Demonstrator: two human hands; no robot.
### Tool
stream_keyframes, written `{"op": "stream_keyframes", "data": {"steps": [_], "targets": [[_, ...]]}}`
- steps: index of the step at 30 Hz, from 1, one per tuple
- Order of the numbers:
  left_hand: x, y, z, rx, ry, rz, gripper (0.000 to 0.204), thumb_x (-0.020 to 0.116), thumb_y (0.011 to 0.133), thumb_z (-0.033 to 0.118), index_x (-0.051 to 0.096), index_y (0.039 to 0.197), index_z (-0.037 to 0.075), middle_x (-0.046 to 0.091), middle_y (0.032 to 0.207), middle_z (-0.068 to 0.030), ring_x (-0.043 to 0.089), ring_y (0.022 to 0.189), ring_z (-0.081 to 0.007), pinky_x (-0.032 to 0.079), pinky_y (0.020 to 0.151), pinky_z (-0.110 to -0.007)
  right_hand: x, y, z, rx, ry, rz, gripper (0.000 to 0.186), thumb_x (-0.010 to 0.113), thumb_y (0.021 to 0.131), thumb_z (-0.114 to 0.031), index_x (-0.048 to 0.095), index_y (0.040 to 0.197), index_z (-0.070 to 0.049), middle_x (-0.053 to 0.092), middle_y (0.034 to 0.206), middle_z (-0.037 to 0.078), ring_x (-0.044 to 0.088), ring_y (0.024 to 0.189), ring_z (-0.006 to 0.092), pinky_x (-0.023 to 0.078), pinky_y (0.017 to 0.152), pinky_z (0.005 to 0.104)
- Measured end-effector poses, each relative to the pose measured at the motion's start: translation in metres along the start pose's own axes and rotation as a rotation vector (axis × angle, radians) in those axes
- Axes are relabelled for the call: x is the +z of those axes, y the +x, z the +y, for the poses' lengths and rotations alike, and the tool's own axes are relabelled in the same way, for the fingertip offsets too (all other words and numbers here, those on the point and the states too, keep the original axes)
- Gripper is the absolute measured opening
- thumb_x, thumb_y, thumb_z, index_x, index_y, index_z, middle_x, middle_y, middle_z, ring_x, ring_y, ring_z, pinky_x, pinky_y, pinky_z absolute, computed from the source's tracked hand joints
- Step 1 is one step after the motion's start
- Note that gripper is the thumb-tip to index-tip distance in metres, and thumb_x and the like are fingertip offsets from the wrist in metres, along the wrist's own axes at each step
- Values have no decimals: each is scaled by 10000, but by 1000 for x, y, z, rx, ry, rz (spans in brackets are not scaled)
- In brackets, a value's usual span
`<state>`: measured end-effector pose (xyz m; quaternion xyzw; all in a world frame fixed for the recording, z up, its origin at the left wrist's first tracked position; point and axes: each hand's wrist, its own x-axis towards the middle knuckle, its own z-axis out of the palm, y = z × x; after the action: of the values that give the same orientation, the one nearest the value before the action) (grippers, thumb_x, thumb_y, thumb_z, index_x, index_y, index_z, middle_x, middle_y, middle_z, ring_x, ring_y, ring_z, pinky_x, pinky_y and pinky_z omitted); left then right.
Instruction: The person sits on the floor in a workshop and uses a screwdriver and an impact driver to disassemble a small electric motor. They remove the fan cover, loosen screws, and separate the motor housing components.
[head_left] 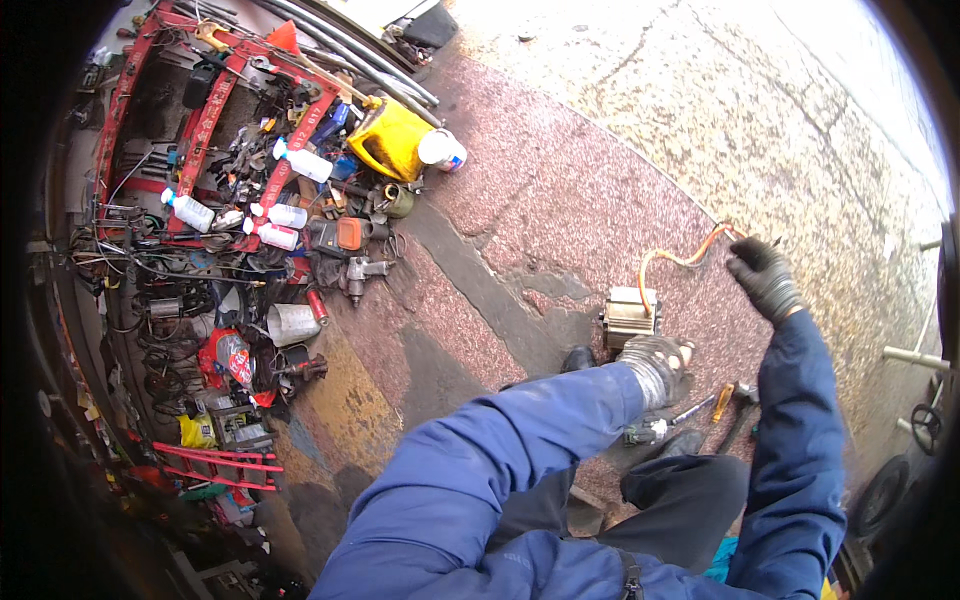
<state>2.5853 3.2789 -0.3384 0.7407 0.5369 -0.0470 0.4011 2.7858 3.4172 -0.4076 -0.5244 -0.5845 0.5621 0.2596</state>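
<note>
A silver, finned electric motor stands on the reddish stone floor in front of me. My left hand, in a grey work glove, is closed against its near end; the palm side is hidden. From the top of the motor an orange cable curves away to the right. The cable's far end is pinched in the fingers of my right hand, which wears a darker glove. Closer to my knees lie a green-and-black power tool, a screwdriver with a yellow handle and a hammer.
Crowding the left is a red metal rack with tools, spray bottles and parts. A yellow jug and a white tub stand at its edge. An impact wrench lies nearby. At far right are pale bars and a wheel.
</note>
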Motion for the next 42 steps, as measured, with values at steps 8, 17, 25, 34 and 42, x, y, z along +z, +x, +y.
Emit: {"op": "stream_keyframes", "data": {"steps": [8,17,25,34,42], "targets": [[-56,-84,-41,-397,-358,215,479,571,873,377,550,1246,78,650,1061,-180,632,979,-326,500,882,-416,-1,-84,-84,347,-406,-61,349,718,820,-284,667,1015,1,710,948,148,683,876,223,539,814,337],[-265,-265,-192,-160,-1605,1201,124,620,864,103,560,967,71,568,817,-3,588,764,-140,529,643,-286,34,-84,-222,580,-436,-249,356,701,797,-293,683,1001,-1,709,946,164,684,899,256,531,821,366],[-638,-381,-328,-342,-397,1599,344,660,898,242,535,1136,28,547,948,-9,525,848,-119,469,745,-280,202,150,-418,332,-534,-320,397,670,792,-350,690,990,-7,704,911,184,688,866,287,530,795,389],[-915,-444,-398,-540,305,1660,630,628,877,422,466,1343,29,516,1314,-186,521,1166,-293,407,987,-420,380,400,-654,-71,-338,-386,470,670,809,-407,654,1123,-58,693,1002,160,666,965,279,516,853,366],[-936,-463,-502,-854,156,1653,728,551,872,555,431,1384,51,512,1330,-159,500,1187,-300,380,998,-437,580,630,-737,-426,-214,-505,483,669,805,-316,575,1207,-64,680,998,202,657,952,338,512,850,410]]}}
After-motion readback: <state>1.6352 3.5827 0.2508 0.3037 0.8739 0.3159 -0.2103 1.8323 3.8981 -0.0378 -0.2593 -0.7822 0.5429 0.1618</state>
